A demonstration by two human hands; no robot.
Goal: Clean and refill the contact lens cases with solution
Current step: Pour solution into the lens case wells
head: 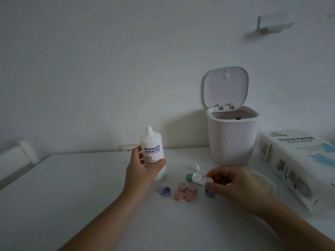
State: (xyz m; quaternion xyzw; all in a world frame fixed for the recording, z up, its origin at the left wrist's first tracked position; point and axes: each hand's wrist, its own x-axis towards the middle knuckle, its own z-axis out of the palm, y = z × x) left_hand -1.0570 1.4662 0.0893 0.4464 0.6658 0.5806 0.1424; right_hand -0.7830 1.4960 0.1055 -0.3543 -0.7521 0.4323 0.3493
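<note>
Contact lens cases sit clustered mid-table, between the two hands. Left to right: left hand [143, 171] has fingers and thumb curled round a white plastic solution bottle [153, 153], held upright just above or on the white table [72, 196], can't tell which; nozzle cap on top. Label reads "Natouch", Chinese characters below, then "Contact Lens Solution"; the smaller print is unreadable. Fill level not visible through the opaque wall. Next, a small lavender round cap [165, 191] lies alone on the table. Just beside it, two pink twin-well lens cases [185, 192] with lids on, touching each other, contents hidden. Behind them a teal round cap [189, 177], and a small clear nozzle-shaped cap [196, 167] further back. A clear white twin-well lens case [200, 178] is pinched at its right well by the right hand [233, 189], fingertips closed narrow on it; the left well looks uncapped, liquid inside can't be judged. A blue round cap [208, 192] sits partly under that hand. A crumpled white tissue [262, 180] lies right of the hand. At the back, a white ribbed desktop bin [232, 140] stands with its lid flipped up, pinkish liner inside, one small dark item in it. Far right, a white tissue box [297, 160] lies printed "TISSUE PAPER" on top and side.
</note>
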